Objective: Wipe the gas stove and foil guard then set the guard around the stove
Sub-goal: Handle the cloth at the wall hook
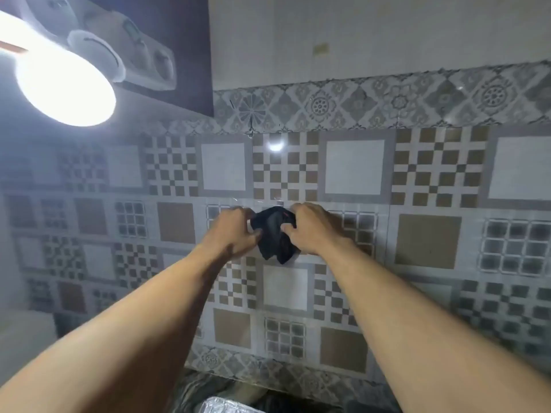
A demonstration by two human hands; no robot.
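A dark crumpled cloth (273, 234) is held up in front of the patterned tile wall (426, 239), about mid-frame. My left hand (235, 231) grips its left side and my right hand (313, 228) grips its right side, both arms stretched forward. A small piece of crinkled silver foil guard (226, 405) shows at the bottom edge, below my arms. The gas stove is not in view.
A bright round lamp (62, 87) glares at the upper left, mounted beside a dark panel (179, 40). A dark marbled counter surface (208, 386) peeks in at the bottom under the wall.
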